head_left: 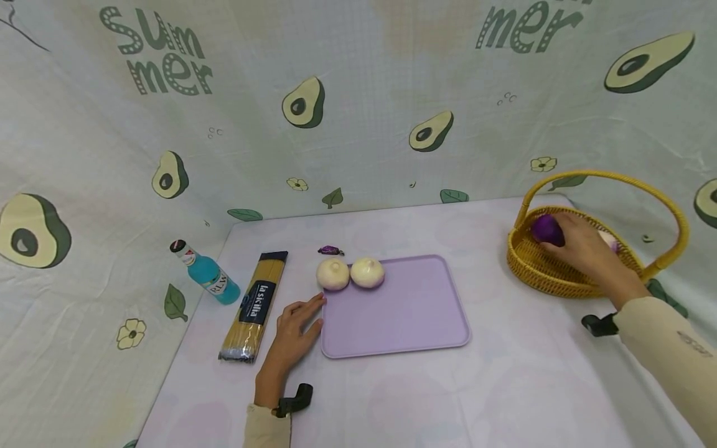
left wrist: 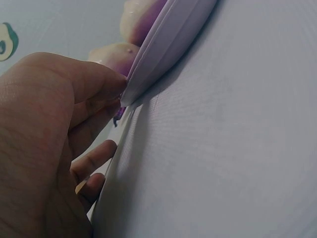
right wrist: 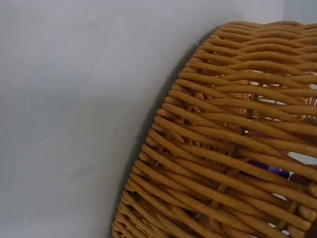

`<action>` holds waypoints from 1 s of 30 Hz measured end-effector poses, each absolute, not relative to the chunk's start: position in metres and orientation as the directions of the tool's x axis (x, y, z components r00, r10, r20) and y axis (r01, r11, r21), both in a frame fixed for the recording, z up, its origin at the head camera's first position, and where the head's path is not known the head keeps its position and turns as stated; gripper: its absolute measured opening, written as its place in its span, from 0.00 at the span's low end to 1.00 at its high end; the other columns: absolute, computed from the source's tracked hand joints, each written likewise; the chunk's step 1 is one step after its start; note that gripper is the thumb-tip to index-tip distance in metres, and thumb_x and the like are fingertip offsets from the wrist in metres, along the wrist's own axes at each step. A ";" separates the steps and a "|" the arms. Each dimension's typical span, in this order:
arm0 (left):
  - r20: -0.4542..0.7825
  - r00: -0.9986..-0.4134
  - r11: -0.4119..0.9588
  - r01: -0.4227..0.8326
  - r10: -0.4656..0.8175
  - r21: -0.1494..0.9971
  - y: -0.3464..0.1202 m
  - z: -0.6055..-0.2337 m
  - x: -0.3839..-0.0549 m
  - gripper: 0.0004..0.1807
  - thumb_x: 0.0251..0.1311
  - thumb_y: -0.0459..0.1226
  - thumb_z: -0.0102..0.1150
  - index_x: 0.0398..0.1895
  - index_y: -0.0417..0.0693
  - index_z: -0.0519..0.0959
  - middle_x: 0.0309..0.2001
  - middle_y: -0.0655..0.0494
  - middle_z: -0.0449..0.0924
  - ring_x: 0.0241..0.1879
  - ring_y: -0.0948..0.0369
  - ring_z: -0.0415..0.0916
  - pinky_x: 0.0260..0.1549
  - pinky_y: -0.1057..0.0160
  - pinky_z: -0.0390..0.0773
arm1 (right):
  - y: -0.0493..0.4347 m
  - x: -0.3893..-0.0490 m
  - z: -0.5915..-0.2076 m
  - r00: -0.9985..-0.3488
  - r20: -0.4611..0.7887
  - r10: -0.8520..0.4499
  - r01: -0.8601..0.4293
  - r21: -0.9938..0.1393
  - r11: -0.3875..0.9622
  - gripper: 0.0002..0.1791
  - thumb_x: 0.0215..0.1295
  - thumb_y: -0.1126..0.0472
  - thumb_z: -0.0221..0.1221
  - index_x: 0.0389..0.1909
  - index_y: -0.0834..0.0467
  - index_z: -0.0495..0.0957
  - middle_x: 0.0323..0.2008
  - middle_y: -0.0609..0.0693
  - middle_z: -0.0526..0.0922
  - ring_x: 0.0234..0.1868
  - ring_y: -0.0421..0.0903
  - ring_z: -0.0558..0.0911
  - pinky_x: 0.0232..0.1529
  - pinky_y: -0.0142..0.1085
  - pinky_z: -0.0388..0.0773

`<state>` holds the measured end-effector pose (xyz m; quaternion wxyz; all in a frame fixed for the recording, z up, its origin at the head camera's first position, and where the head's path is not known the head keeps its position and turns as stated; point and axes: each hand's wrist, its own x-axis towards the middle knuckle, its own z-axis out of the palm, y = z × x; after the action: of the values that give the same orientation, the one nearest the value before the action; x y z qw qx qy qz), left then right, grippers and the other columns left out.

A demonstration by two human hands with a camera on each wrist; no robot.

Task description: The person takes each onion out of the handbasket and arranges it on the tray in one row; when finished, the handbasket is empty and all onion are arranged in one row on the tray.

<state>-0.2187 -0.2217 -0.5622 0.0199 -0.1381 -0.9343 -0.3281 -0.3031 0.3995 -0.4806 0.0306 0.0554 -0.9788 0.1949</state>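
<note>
Purple object [head_left: 545, 230] in right hand [head_left: 582, 244]

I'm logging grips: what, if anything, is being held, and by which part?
The right hand holds a round purple vegetable by its right side. The left hand touches the left edge of the tray.

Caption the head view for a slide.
Right hand grips a purple vegetable in a basket; left hand touches a tray bearing two pale bulbs.

The basket [head_left: 540, 281] looks like rough woven wicker, the tray [head_left: 398, 317] smooth matt plastic, the pasta packet [head_left: 256, 308] glossy film.
</note>
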 end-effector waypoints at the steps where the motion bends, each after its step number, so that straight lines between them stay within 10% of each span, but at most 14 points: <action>1: 0.130 -0.961 0.746 0.273 0.245 0.607 -0.222 -0.562 -0.219 0.25 0.72 0.44 0.56 0.71 0.65 0.72 0.73 0.71 0.64 0.68 0.54 0.58 0.64 0.42 0.52 | 0.400 -0.304 -0.481 -0.992 0.080 -0.094 -0.118 -0.379 0.918 0.43 0.65 0.61 0.64 0.69 0.79 0.52 0.64 0.81 0.55 0.64 0.79 0.55 0.65 0.68 0.51; 30: 0.114 -0.966 0.749 0.253 0.233 0.613 -0.220 -0.558 -0.218 0.25 0.71 0.43 0.57 0.71 0.63 0.72 0.73 0.70 0.64 0.67 0.55 0.58 0.63 0.44 0.53 | 0.417 -0.318 -0.496 -0.997 0.049 -0.061 -0.076 -0.403 0.912 0.48 0.66 0.56 0.64 0.72 0.78 0.46 0.67 0.82 0.49 0.65 0.80 0.52 0.66 0.68 0.47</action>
<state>-0.2178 -0.2205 -0.5581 0.0151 -0.1301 -0.9350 -0.3296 -0.3180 0.4172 -0.4964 0.0179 0.0349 -0.9776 0.2068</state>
